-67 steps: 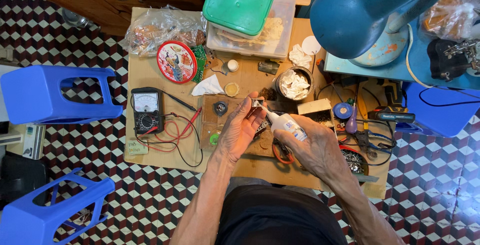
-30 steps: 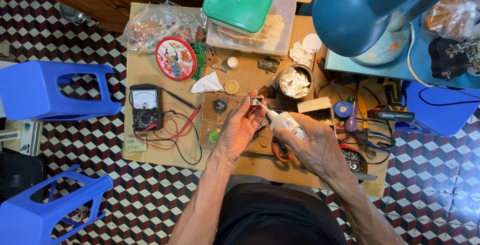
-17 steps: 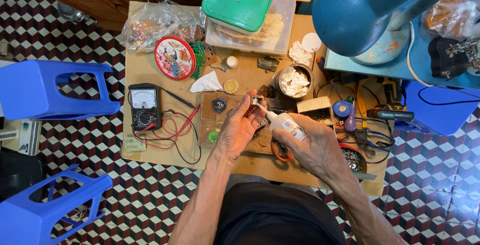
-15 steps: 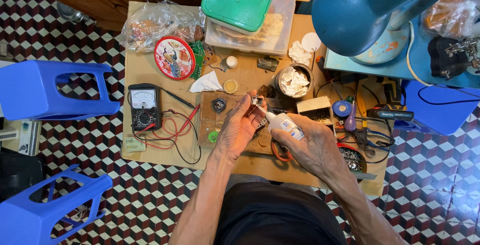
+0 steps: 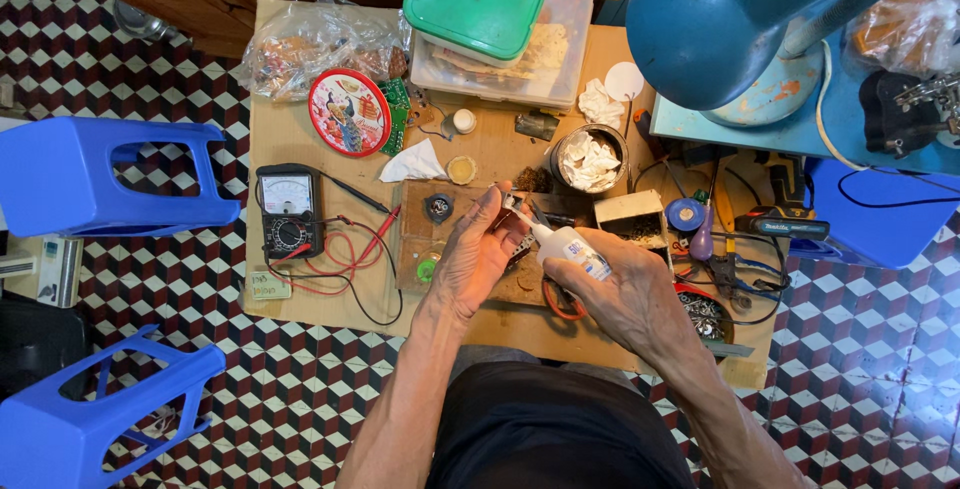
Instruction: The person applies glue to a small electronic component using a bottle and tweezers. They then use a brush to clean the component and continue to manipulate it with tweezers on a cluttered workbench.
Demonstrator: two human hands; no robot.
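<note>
White plastic marks the small squeeze bottle point(image 5: 568, 246) gripped in the right hand point(image 5: 625, 294), fingers wrapped closed around its body and its thin nozzle tilted up and left toward the left hand point(image 5: 470, 254). That tilt brings the tip right against a small metal part point(image 5: 518, 245) pinched between the left fingers, which curl shut on it above the middle of the wooden desk point(image 5: 300, 139), so both hands steady each other over a small wooden board point(image 5: 410, 239). The part sits raised off the board, close to the face, where fine work is easier to see. A black meter point(image 5: 288, 211) with red leads lies just left of the board, within reach, and a tin of crumpled paper point(image 5: 588, 157) stands beyond the hands.

Most of the part is hidden behind the left palm and fingers, so its shape is hard to make out. Whether the nozzle actually touches it cannot be told. The blue lamp shade point(image 5: 740, 19) covers the desk's far right corner.
</note>
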